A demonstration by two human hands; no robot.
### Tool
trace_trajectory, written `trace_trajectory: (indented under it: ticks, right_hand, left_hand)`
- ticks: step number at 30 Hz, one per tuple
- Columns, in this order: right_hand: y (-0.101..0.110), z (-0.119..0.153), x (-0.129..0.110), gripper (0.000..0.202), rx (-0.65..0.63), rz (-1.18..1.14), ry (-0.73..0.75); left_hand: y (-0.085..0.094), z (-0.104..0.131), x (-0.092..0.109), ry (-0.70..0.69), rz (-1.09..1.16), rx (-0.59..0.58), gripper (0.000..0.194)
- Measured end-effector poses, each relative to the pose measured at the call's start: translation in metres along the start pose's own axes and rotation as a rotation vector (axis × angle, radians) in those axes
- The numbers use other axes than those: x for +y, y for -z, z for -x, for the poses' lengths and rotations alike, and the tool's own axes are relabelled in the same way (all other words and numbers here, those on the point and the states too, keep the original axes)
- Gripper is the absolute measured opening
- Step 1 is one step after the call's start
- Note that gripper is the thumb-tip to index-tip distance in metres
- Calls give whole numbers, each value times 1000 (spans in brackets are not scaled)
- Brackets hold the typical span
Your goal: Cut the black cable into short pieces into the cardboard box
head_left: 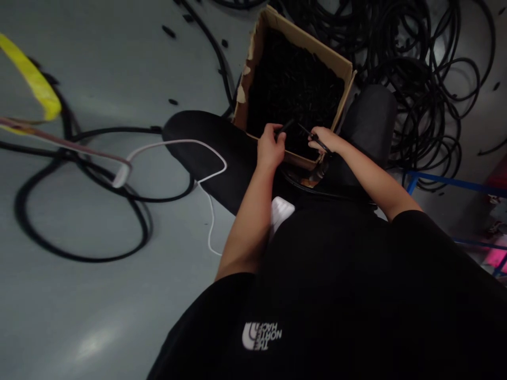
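Note:
Both hands are over the near edge of a cardboard box [347, 67] filled with small black pieces [293, 74]. Between the thumb and fingers of my left hand [271, 148] is a short black tube-like piece [285, 126], angled toward the box's middle. My right hand [325, 140] is closed around a slim dark tool [320, 142], whose thin tip points at the piece in the left hand. What kind of tool it is I cannot make out in the dim light. A small gap seems to separate tip and piece.
The box stands between my knees. Loops of black cable [420, 95] heap up at the right, with another coil [83, 258] on the left floor. A white cord [212, 221] crosses my left thigh. A yellow strip [35, 79] hangs far left; a blue frame [455, 182] stands right.

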State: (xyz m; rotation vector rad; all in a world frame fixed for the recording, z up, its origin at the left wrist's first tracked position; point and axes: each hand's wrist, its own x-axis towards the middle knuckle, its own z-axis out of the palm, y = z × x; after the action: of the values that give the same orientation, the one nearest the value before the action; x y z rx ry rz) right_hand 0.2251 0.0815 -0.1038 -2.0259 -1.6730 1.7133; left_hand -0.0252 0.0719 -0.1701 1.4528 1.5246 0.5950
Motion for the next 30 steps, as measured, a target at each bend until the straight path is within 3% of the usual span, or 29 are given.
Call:
trace_trajectory:
  ticks: [3, 9, 23, 30]
  right_hand:
    - [-1, 4, -7, 26, -14, -142, -10]
    - [-4, 5, -14, 25, -62, -302, 53]
    - [-13, -12, -8, 23, -55, -332, 109]
    - [-17, -16, -4, 21, -60, -292, 132]
  left_hand:
    - [-1, -3, -4, 3, 29, 23, 48]
    - [-4, -1, 3, -60, 44, -70, 47]
    - [0, 2, 27, -24, 47, -77, 43]
    - [-2, 1, 21, -64, 47, -134, 42]
